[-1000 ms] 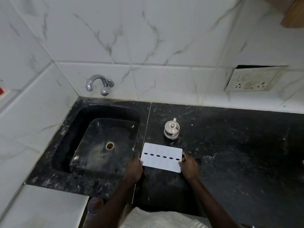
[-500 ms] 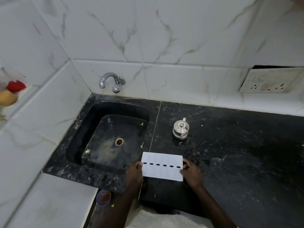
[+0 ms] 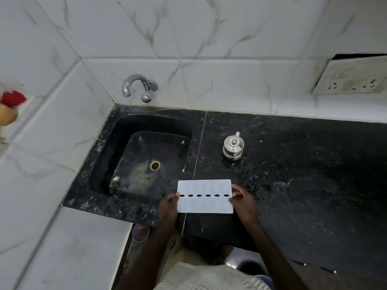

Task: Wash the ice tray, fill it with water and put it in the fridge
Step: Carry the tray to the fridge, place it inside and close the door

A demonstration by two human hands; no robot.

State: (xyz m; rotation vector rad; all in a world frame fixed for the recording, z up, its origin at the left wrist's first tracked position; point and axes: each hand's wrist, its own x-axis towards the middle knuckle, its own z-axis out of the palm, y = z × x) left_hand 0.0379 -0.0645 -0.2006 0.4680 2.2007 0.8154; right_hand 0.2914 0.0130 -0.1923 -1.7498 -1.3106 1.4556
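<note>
A white rectangular ice tray with a row of dark oval slots along its middle is held flat above the black counter, just right of the sink. My left hand grips its left short edge and my right hand grips its right short edge, thumbs on top. The black stone sink lies to the left, dry-looking, with a brass drain. A chrome tap comes out of the wall tile above the sink's back edge; no water runs from it.
A small lidded steel pot stands on the black counter behind the tray. A wall socket plate is at the upper right. Red and yellow items sit on a ledge at far left. White tiled surface borders the sink's left front.
The view has shifted left and closer. The tray has been drawn slightly nearer to me and levelled, still held at both ends by the same hands.
</note>
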